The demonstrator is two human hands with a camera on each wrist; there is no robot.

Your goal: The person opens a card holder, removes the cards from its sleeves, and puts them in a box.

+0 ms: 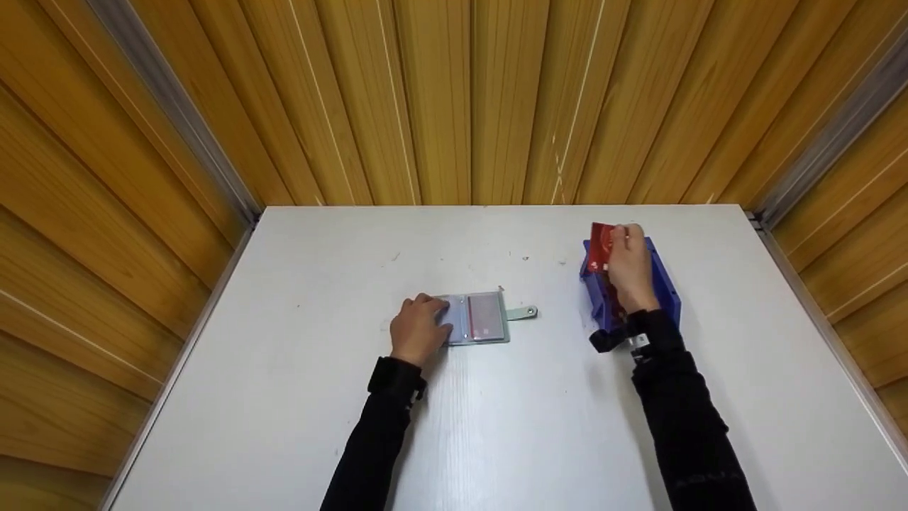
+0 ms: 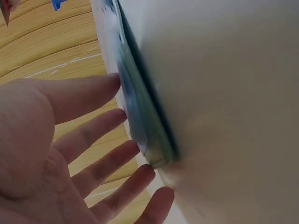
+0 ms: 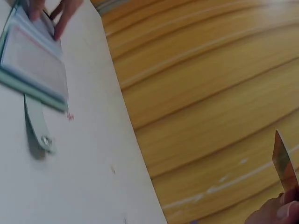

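Observation:
A light-green card holder (image 1: 486, 317) lies unfolded on the table, its clear sleeves facing up and its snap strap (image 1: 523, 313) pointing right. My left hand (image 1: 418, 329) rests on the holder's left side, fingertips and thumb touching the sleeves; in the left wrist view its fingers (image 2: 100, 172) are spread and fairly straight. Above a blue-purple bin (image 1: 664, 277), my right hand (image 1: 630, 268) pinches a red card (image 1: 600, 247) by its edge. In the right wrist view the card (image 3: 283, 161) shows nearly edge-on. My right hand and wrist hide part of the bin's inside.
The white table (image 1: 284, 397) carries a few small specks and scraps. Wood-patterned panels (image 1: 440, 106) rise behind its far edge and along both sides. A black strap piece (image 1: 605, 341) sits at my right wrist, by the bin's near end.

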